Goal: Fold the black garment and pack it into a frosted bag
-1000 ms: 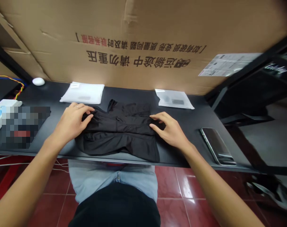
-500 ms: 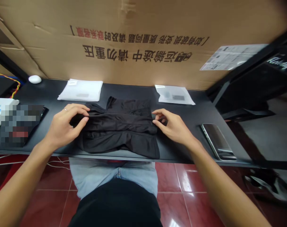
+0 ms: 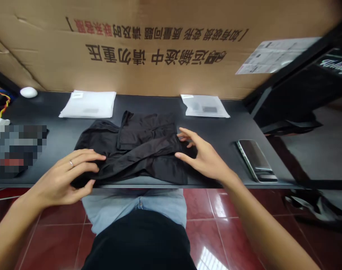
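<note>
Black garment (image 3: 137, 157) on desk (image 3: 229, 131), near edge; soft, light, limp, grab by folded edge. L hand (image 3: 61, 183) curled over near-left corner, pinch unclear; R hand (image 3: 206, 157) spread on right side, fingers apart, nothing clamped.

A large cardboard carton (image 3: 159, 75) fills the far side of the view, standing along the far edge of a black desk (image 3: 232, 123), its black and red Chinese print upside down and a white printed label (image 3: 274, 56) stuck near its right end. Past the desk's right end, a black metal frame (image 3: 300, 71) slants upward beside the carton. Below the desk's near edge lies a floor of glossy dark red tiles (image 3: 55, 243) with thin pale joints, and bright light glares off the tiles (image 3: 210, 260) near the bottom edge of the view.
</note>
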A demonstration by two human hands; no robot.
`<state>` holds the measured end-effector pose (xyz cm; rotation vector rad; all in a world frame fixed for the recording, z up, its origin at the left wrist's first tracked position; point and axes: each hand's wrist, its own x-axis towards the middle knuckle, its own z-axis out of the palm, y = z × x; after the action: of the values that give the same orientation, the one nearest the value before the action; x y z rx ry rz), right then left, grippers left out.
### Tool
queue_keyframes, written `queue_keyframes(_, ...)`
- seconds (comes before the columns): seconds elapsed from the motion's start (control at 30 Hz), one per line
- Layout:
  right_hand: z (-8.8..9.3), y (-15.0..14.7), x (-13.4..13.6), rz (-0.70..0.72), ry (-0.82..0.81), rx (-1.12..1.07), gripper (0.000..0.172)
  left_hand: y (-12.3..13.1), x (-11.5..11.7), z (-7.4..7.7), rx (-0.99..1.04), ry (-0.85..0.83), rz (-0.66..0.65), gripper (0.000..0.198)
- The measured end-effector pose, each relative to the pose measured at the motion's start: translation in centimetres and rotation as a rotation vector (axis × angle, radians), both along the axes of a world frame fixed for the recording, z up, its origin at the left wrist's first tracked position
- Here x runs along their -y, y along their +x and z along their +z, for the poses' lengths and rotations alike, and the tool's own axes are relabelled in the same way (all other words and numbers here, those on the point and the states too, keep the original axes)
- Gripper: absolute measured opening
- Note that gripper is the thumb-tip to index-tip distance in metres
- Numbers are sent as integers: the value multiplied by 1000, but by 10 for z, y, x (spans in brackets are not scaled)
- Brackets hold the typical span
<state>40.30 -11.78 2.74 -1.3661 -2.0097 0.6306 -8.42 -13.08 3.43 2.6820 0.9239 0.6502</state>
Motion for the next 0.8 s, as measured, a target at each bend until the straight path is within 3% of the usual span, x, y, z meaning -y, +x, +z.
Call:
queue_keyframes(0.1,-6,-9,-15,-69,-59,-86,59,8,-10,-1,-19,15,37,79)
queue_keyframes(0.2,0,-13,-23,-62,-79,-153,46,10,-20,-1,-125,125,5,68)
queue_keyframes(0.3,11,-10,-19,-17,48,-169,21,6,-25,0,-133,238,14,59)
queue_keyframes(0.37,17,-5,-8,73,162,-187,8,3,-23,0,-127,260,14,54)
queue_keyframes(0.43,20,-1,8,231,225,-156,8,2,-17,1,-155,209,-15,48)
queue_keyframes(0.57,13,7,41,435,211,-4,7,2,-1,9,-157,1,-29,43)
queue_keyframes(0.67,8,12,48,403,190,-78,17,8,-3,20,10,8,23,40)
queue_keyframes(0.73,9,14,40,311,189,-149,12,19,-17,27,83,76,91,38)
queue_keyframes(0.8,13,12,25,179,189,-113,12,35,-38,32,27,115,123,37)
